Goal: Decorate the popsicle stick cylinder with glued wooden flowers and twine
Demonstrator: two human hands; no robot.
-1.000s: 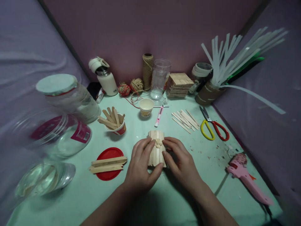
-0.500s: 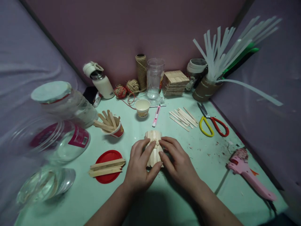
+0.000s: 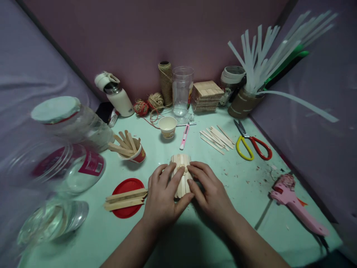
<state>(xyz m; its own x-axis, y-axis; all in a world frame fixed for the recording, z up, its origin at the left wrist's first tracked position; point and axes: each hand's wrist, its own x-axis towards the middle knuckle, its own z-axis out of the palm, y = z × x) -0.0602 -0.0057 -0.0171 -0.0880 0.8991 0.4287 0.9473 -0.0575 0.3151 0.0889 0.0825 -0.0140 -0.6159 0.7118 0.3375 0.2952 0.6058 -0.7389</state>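
A small panel of pale wooden sticks (image 3: 181, 175) lies flat in the middle of the green table (image 3: 92, 230). A few small round wooden pieces sit on its middle. My left hand (image 3: 163, 197) grips its left edge with the fingers curled over the top and the thumb at the near end. My right hand (image 3: 209, 190) presses on its right edge, fingers curled, fingertips beside the round pieces.
Left: large clear jars (image 3: 69, 163), a red lid (image 3: 126, 197) bearing sticks, a paper cup of sticks (image 3: 131, 149). Behind: small cup (image 3: 167, 127), pink cutter (image 3: 184, 136), loose sticks (image 3: 217, 137), scissors (image 3: 252, 145), twine, bottle, stick stack. A pink glue gun (image 3: 295, 208) lies right.
Both hands stay on the stick panel. The view has shifted a little, so the panel and hands sit slightly further left and higher in the picture.
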